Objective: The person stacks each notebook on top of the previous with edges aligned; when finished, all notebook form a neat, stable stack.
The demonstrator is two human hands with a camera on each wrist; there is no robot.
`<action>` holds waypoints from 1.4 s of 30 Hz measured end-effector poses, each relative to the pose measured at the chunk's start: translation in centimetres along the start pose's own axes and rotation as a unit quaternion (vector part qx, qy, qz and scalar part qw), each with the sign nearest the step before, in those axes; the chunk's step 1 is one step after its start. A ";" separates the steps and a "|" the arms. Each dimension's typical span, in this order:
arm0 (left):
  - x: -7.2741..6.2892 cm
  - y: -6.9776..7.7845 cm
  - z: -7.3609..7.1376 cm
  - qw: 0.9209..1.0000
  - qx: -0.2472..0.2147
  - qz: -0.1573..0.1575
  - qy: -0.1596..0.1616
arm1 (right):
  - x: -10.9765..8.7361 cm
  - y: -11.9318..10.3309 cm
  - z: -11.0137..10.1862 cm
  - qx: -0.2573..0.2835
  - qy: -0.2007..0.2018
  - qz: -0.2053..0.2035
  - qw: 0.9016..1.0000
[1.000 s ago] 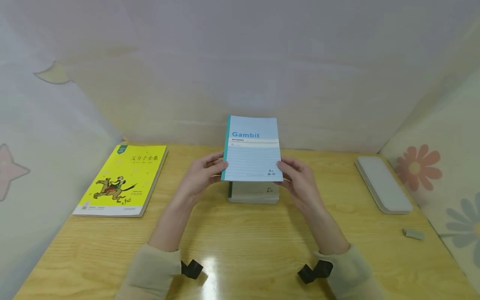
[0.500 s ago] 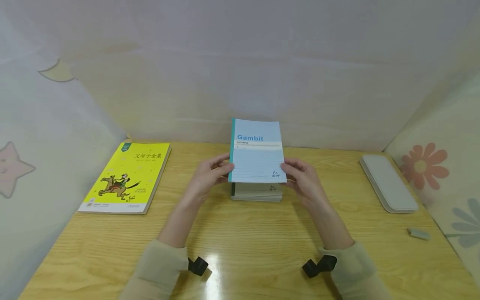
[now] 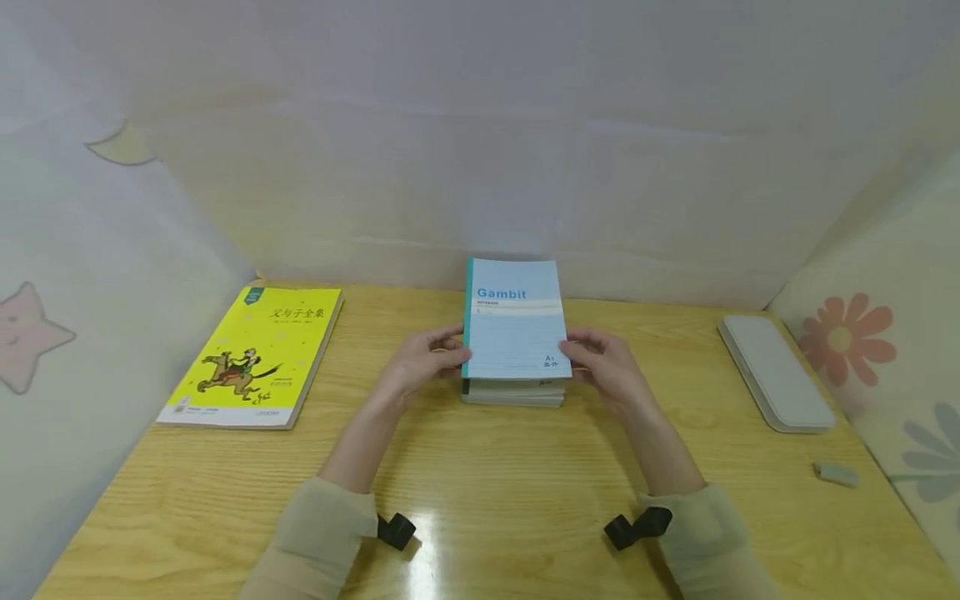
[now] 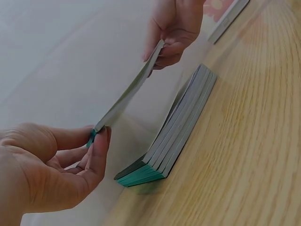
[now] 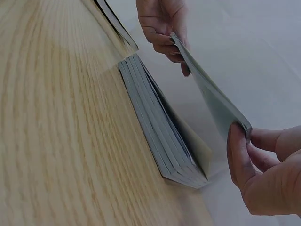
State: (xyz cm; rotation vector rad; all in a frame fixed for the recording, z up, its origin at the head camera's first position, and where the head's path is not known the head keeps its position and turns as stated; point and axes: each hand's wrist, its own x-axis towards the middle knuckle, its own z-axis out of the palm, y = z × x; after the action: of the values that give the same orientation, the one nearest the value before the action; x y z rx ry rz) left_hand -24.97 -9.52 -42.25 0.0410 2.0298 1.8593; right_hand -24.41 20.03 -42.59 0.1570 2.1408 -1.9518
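Note:
A light-blue notebook with a teal spine and "Gambit" on its cover is held level between both hands. My left hand pinches its spine edge, thumb on top and fingers beneath. On the opposite edge my right hand pinches it the same way. Below it a stack of several notebooks lies on the table, mostly hidden in the head view. Both wrist views show a gap between the held notebook and the stack, whose top cover lifts slightly.
A yellow comic book lies at the left of the wooden table. At the right are a white case and a small grey-green object. A pale fabric wall rises behind the table.
Both hands have lowered the notebook closer to the stack, so less of the stack shows in the head view. The head view has shifted slightly.

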 end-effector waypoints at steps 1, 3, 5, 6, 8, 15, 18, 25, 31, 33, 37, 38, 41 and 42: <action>0.1 -0.1 0.0 1.000 0.002 -0.004 0.000 | 0.1 0.2 0.0 -0.006 -0.001 -0.003 1.000; 0.2 -0.3 0.1 1.000 0.005 -0.010 0.001 | 0.2 0.5 -0.1 -0.020 -0.003 -0.008 1.000; 0.3 -0.5 0.1 1.000 0.009 -0.011 0.001 | 0.2 0.7 -0.1 -0.027 -0.007 -0.013 1.000; 0.4 -0.6 0.1 1.000 0.011 -0.011 0.000 | 0.3 0.7 0.0 -0.029 -0.009 -0.015 0.999; 0.4 -0.7 0.1 1.000 0.015 -0.010 0.000 | 0.3 0.8 0.0 -0.036 -0.010 -0.016 0.999; 0.6 -1.0 0.2 0.999 0.032 -0.007 -0.001 | 0.5 0.9 -0.1 -0.071 -0.014 -0.015 0.997; 0.6 -1.1 0.3 0.999 0.043 -0.008 0.002 | 0.6 1.1 -0.1 -0.083 -0.015 -0.015 0.996; 0.7 -1.3 0.7 0.997 0.072 -0.024 0.020 | 0.7 1.3 -0.1 -0.123 -0.006 -0.020 0.992; 0.6 -1.4 0.9 0.991 0.122 -0.030 0.034 | 0.8 1.3 0.1 -0.151 -0.005 -0.029 0.988; 0.7 -1.6 0.9 0.989 0.138 -0.028 0.037 | 0.8 1.3 0.2 -0.157 -0.005 -0.032 0.987; 0.8 -1.7 1.0 0.986 0.160 -0.027 0.037 | 0.8 1.4 0.3 -0.171 -0.002 -0.033 0.985; 0.9 -1.8 1.0 0.985 0.164 -0.026 0.037 | 0.8 1.3 0.3 -0.175 -0.001 -0.034 0.984; 0.9 -1.9 1.1 0.985 0.165 -0.027 0.034 | 0.7 1.4 0.3 -0.190 0.001 -0.034 0.981; 0.9 -1.9 1.1 0.985 0.166 -0.028 0.033 | 0.7 1.4 0.4 -0.197 0.002 -0.035 0.980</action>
State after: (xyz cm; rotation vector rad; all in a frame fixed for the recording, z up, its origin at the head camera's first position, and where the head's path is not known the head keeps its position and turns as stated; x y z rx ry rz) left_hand -24.99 -8.44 -44.34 0.0121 2.3406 1.4906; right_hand -24.73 19.76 -44.11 0.0148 2.5112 -1.5176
